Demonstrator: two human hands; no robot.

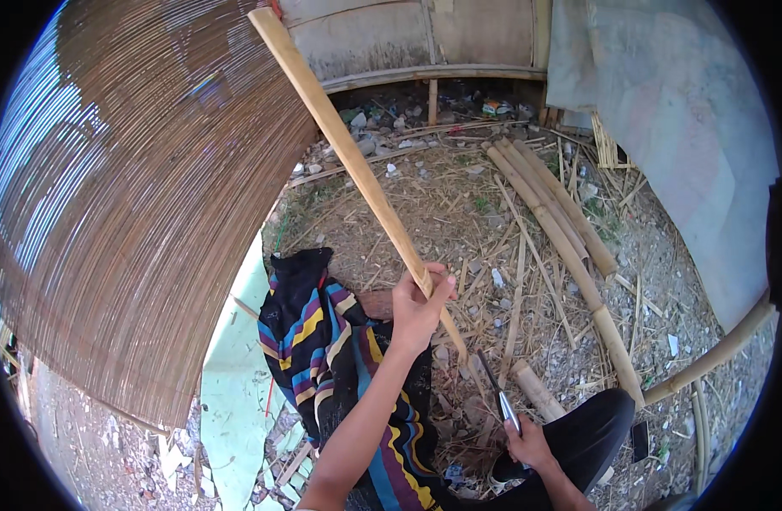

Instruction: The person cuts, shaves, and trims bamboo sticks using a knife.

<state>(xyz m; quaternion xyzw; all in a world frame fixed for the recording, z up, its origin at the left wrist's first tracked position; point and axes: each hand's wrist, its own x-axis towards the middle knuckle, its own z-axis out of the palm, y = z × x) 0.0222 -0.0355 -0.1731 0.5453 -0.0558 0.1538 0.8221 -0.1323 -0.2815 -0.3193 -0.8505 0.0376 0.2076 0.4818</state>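
Observation:
A long split bamboo slat [348,157] slants from the upper left down toward my lap. My left hand [418,313] is wrapped round it near its lower end. In my right hand [531,445] is a knife [499,387], its narrow dark blade pointing up and away from me. The blade's tip is close to the slat's lower end; whether they touch I cannot tell. Striped cloth [310,332] in black, yellow, purple and blue lies below my left forearm. Beside it a brown wooden block [376,304] is partly hidden by my left hand.
Several bamboo poles [561,226] lie on the ground at the right, and a short bamboo piece [537,390] is near my knee [608,417]. A slatted bamboo screen [144,213] fills the left. Pale sheeting [672,128] hangs at the right. Shavings and rubble litter the ground.

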